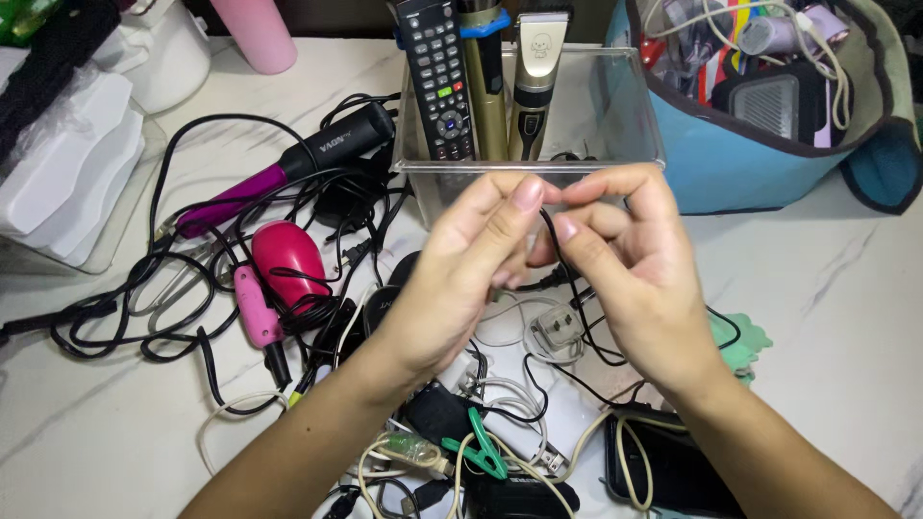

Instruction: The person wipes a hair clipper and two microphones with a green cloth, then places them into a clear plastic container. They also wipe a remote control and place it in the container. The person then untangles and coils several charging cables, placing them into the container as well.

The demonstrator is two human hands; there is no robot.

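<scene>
Both hands meet mid-frame on one thin black cable point(577, 288). Left hand point(461, 269) has thumb and forefinger pressed together near the cable's top end; right hand point(625, 269) pinches it just beside, fingertips nearly touching the left's. Close two-point pinch like that gives control over a short stretch of cord, probably to work a kink or start a coil.

Cable drops from the pinch, runs down between the wrists and loops off under the right forearm into the pile. Slack, not taut, so nothing below is being dragged.

Hands are raised off the marble table point(846, 288), above the tangle, likely to keep this cord apart from the rest.

Under the hands: white charger plug point(560, 327), white cords, green clip point(481, 447), dark flat device point(673, 471) at lower right with a cream cable across it.

Left of the hands: pink hair dryer point(286, 255) and purple-black styling iron point(288, 168), their black leads knotted together.

Behind the hands: clear plastic bin point(615, 106) with remote control point(438, 77), gold tool and hair clipper point(535, 77) standing upright, cordless items stored on end. Blue fabric basket point(769, 163) at right holds more gadgets and cords.
</scene>
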